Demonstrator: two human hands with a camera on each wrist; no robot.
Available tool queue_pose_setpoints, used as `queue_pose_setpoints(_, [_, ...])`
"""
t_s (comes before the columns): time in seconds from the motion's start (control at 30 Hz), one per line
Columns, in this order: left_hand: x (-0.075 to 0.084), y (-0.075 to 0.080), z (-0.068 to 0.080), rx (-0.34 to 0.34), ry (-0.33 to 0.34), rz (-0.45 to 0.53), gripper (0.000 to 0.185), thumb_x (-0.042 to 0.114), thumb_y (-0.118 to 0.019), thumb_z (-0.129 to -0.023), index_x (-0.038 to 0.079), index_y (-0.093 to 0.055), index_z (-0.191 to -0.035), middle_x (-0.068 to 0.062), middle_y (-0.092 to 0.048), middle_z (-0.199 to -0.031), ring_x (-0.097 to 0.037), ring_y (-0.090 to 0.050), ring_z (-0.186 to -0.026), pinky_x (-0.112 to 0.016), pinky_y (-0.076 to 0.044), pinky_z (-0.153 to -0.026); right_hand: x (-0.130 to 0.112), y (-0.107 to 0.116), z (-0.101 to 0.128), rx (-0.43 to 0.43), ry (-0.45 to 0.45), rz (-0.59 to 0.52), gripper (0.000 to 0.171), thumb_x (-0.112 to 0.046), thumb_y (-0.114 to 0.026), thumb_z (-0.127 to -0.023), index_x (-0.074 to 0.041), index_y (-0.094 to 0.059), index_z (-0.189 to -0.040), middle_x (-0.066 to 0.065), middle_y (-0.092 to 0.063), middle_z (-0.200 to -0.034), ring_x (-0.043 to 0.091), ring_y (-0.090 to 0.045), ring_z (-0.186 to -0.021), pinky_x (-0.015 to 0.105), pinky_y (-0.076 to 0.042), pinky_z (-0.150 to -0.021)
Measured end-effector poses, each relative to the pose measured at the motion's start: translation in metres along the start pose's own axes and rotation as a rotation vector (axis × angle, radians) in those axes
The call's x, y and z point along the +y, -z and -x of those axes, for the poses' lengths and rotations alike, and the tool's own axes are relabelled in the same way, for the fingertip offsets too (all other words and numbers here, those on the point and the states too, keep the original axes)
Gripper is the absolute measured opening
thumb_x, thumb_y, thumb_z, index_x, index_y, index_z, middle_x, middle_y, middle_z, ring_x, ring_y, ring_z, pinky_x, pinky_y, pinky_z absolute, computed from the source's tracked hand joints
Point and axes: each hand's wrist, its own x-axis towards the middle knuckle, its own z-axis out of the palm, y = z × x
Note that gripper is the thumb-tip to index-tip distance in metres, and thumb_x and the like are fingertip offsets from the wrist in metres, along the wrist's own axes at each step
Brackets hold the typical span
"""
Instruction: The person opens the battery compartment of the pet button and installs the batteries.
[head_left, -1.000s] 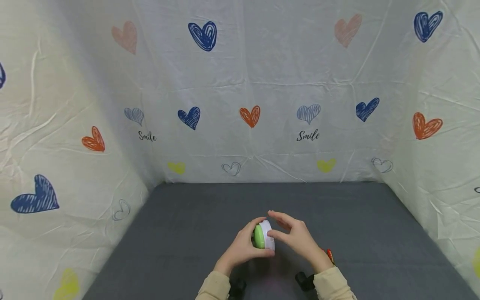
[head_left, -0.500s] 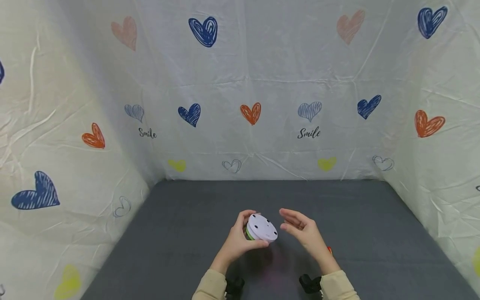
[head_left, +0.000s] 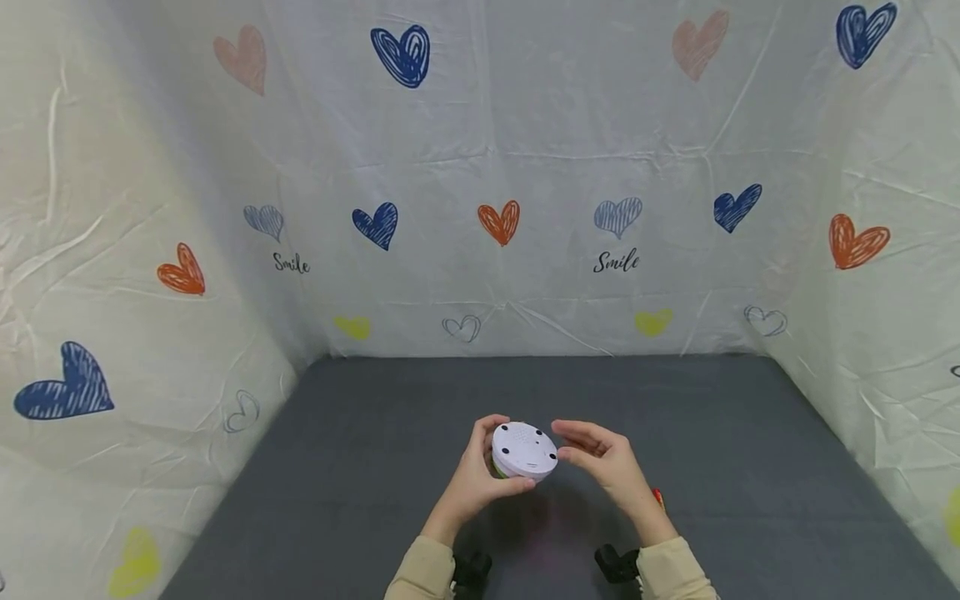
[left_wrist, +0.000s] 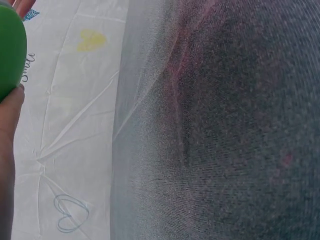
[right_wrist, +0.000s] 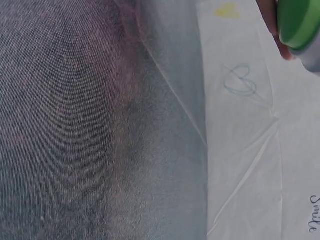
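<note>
A round device (head_left: 525, 451) has a white face with small dark feet, fine holes and a slot-like mark. Its other side is green; the green part (left_wrist: 11, 50) shows at the edge of the left wrist view, and green and white show in the right wrist view. My left hand (head_left: 474, 483) grips it by the rim, thumb at the near edge and fingers behind, with the white face turned up toward the head camera. My right hand (head_left: 611, 467) is at its right side, fingers loosely bent and holding nothing. Whether the right fingertips touch the rim I cannot tell.
Under both hands lies a dark grey tabletop (head_left: 360, 467). White cloth walls (head_left: 435, 275) with printed hearts stand behind and at both sides. Black wrist cameras (head_left: 471, 571) sit below the hands. A small red thing (head_left: 658, 497) shows beside the right wrist.
My left hand has turned the device from edge-on to white face up. The right hand drew away from its rim to the right, then came slightly closer again.
</note>
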Motion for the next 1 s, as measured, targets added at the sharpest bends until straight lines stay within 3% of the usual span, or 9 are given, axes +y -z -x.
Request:
queue_pose_setpoints(0.2, [0.0,-0.001,-0.001,-0.044,-0.004,0.044,0.089,-0.003,-0.077,-0.07,0.0,-0.02,-0.138,-0.015,-0.042,-0.127,-0.025,-0.047,-0.108,-0.029,-0.046,-0.085,-0.002,-0.004,-0.001,-0.013,-0.034,-0.029,0.039,-0.002,-0.069,-0.081,0.006,-0.059,-0.118,0.021,-0.058,-0.117,0.031,-0.055,-0.109,0.03,-0.047,-0.085])
queue_pose_setpoints(0.43, [-0.001,-0.002,-0.002,-0.076,0.002,0.056,0.088,-0.004,-0.076,-0.07,0.006,-0.027,-0.142,-0.014,-0.04,-0.129,-0.025,-0.049,-0.105,-0.033,-0.049,-0.081,-0.005,-0.008,0.0,-0.046,-0.058,-0.013,0.038,-0.003,-0.07,-0.08,0.005,-0.061,-0.116,0.019,-0.059,-0.118,0.028,-0.056,-0.108,0.031,-0.048,-0.085])
queue_pose_setpoints(0.53, [-0.002,-0.002,-0.003,-0.083,-0.004,0.067,0.086,-0.006,-0.076,-0.07,0.006,-0.028,-0.141,-0.015,-0.04,-0.129,-0.025,-0.049,-0.105,-0.033,-0.049,-0.081,-0.009,-0.01,0.001,-0.064,-0.004,0.064,0.032,-0.003,-0.071,-0.078,0.004,-0.066,-0.109,0.017,-0.062,-0.113,0.026,-0.056,-0.108,0.034,-0.048,-0.084])
queue_pose_setpoints(0.73, [-0.002,-0.003,-0.002,-0.086,-0.022,0.052,0.085,-0.006,-0.076,-0.069,0.005,-0.029,-0.139,-0.015,-0.041,-0.128,-0.025,-0.049,-0.106,-0.032,-0.05,-0.08,-0.01,-0.014,0.0,-0.07,0.204,0.331,0.019,-0.006,-0.075,-0.074,-0.006,-0.073,-0.093,0.005,-0.067,-0.097,0.02,-0.059,-0.097,0.034,-0.052,-0.075])
queue_pose_setpoints(0.8, [-0.003,-0.003,-0.002,-0.083,-0.024,0.049,0.085,-0.005,-0.077,-0.069,0.005,-0.03,-0.139,-0.015,-0.041,-0.128,-0.025,-0.049,-0.106,-0.032,-0.05,-0.08,-0.007,-0.015,-0.002,-0.07,0.249,0.38,0.017,-0.01,-0.076,-0.074,-0.01,-0.074,-0.091,0.0,-0.067,-0.095,0.017,-0.06,-0.094,0.033,-0.052,-0.073])
queue_pose_setpoints(1.0, [-0.006,-0.003,-0.002,-0.08,-0.026,0.021,0.084,-0.002,-0.078,-0.069,0.005,-0.031,-0.138,-0.016,-0.044,-0.126,-0.024,-0.05,-0.105,-0.032,-0.05,-0.079,-0.01,-0.017,-0.004,-0.108,0.367,0.512,0.014,-0.008,-0.077,-0.074,-0.008,-0.075,-0.088,0.001,-0.067,-0.092,0.016,-0.063,-0.086,0.035,-0.054,-0.066])
